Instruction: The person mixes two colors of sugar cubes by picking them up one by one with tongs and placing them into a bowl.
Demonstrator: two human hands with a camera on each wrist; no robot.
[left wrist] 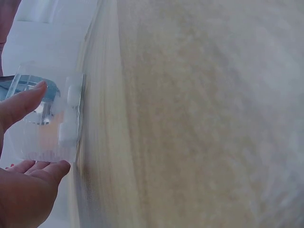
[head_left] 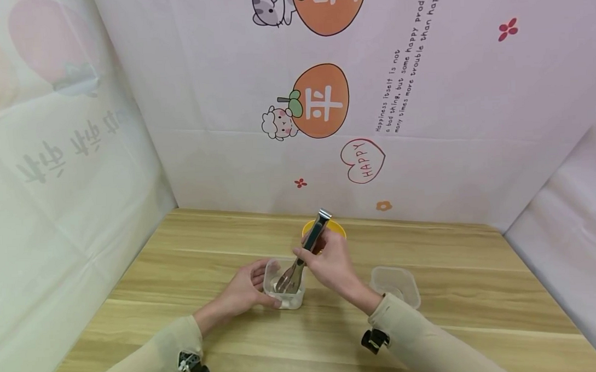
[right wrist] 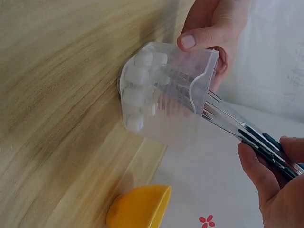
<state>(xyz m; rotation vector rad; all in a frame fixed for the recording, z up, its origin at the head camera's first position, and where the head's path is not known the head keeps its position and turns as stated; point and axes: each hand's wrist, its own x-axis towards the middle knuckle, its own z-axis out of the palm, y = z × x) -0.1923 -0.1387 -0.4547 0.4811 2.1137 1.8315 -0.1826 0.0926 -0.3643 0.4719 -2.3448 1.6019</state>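
Observation:
A clear plastic box (head_left: 269, 280) stands upright on the table, with several white rounded pieces (right wrist: 135, 97), like marshmallows, along its bottom. Around its left side my left hand (head_left: 242, 291) holds it, thumb at the near side and fingers at the far side. My right hand (head_left: 333, 264) grips metal food tongs (head_left: 315, 236) with dark handles. The tongs slant down into the box, their slotted tips (right wrist: 178, 85) down among the white pieces. Whether a piece is pinched between the tips, I cannot tell.
Behind my right hand is a yellow bowl (right wrist: 135, 209), partly hidden in the head view. A clear plastic lid or shallow tray (head_left: 395, 286) lies to the right, beside my right forearm. Printed white cloth (head_left: 218, 156) borders the wooden table (head_left: 459, 290) at the back and sides.

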